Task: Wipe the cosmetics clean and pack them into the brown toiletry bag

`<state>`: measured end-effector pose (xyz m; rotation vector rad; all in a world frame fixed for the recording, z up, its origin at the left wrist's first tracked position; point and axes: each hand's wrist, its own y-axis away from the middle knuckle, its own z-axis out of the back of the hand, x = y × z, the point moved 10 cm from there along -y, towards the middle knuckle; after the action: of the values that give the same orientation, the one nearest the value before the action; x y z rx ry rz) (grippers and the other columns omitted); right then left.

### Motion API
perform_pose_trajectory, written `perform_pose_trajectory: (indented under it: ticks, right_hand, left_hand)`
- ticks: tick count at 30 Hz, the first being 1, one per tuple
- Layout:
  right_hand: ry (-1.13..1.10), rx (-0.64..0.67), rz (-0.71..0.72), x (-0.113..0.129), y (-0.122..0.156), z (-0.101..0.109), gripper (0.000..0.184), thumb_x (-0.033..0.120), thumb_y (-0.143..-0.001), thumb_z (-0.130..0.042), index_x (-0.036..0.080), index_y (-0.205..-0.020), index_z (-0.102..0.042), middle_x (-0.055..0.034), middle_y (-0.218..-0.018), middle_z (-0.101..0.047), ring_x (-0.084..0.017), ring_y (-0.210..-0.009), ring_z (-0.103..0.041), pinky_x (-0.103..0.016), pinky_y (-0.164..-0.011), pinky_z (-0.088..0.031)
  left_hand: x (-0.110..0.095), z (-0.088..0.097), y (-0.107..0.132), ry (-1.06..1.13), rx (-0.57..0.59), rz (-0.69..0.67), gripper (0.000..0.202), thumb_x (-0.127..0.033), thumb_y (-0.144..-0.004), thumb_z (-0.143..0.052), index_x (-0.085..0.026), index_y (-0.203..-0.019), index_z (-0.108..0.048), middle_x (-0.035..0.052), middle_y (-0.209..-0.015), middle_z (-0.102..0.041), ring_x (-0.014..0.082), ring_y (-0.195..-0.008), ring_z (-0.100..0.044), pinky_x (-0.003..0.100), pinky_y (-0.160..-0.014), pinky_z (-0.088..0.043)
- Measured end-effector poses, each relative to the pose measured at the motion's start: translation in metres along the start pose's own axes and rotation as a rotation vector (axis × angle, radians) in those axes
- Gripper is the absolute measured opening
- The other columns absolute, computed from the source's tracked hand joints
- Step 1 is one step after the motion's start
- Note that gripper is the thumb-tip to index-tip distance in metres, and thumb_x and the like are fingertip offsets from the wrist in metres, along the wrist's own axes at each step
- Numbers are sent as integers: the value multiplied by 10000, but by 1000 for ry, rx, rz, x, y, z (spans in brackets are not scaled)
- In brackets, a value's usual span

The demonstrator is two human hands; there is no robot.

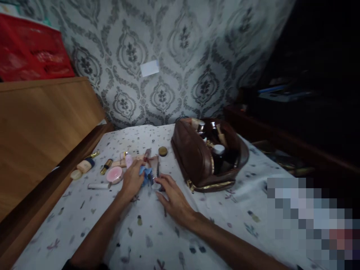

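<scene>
Left: dark-and-gold tube (107,166), then pink compact (114,174), both on patterned sheet (152,232). My left hand (134,178) right of compact, fingers curled at blue cloth (145,175); firmness of hold cannot be told. Small pale round piece (156,186) right of cloth, near tips of my right hand (176,198): thumb and forefinger parted, grip unconfirmed. Farther right, brown bag (191,157) open, white-capped bottle (218,150) inside. Judgement: light, level pinch advisable; cloth best bunched, wrists clear of loose items.
</scene>
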<state>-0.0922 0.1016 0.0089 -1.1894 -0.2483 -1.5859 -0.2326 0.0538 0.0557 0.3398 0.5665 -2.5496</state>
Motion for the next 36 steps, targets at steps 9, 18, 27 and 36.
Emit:
perform_pose_trajectory:
  ticks: [9,18,27,36]
  right_hand:
    - [-19,14,-57,5,1,6,441,120,-821,-544,224,-1250,-552,-113,-1353,-447,-239,-1305,-456,-407,-1129,-385]
    - [-53,-10,-51,3,-1,9,455,101,-795,-550,218,-1234,-541,-118,-1339,-445,-250,-1289,-466,-421,-1108,-400]
    - [-122,-103,-49,-8,-7,17,377,85,-790,-550,199,-1149,-568,-86,-1126,-559,-174,-874,-591,-340,-817,-543]
    - [-309,-171,-59,-22,-14,25,356,296,-932,-481,209,-1265,-574,-99,-1187,-632,-208,-1063,-609,-355,-922,-504]
  left_hand:
    - [-7,-36,-55,-502,187,23,356,-113,-920,-358,-122,-1193,-587,184,-1132,-641,294,-1091,-609,366,-835,-509]
    - [-4,-45,-76,-498,248,70,321,-238,-939,-404,-108,-1139,-620,206,-1089,-690,333,-1003,-681,390,-795,-507]
    - [5,-21,-65,-310,175,92,311,-253,-933,-446,-89,-1130,-623,181,-1081,-714,296,-1058,-667,346,-864,-487]
    - [-42,-3,-5,342,-32,-82,371,-329,-896,-527,-171,-1219,-618,86,-1122,-727,246,-1030,-677,390,-951,-507]
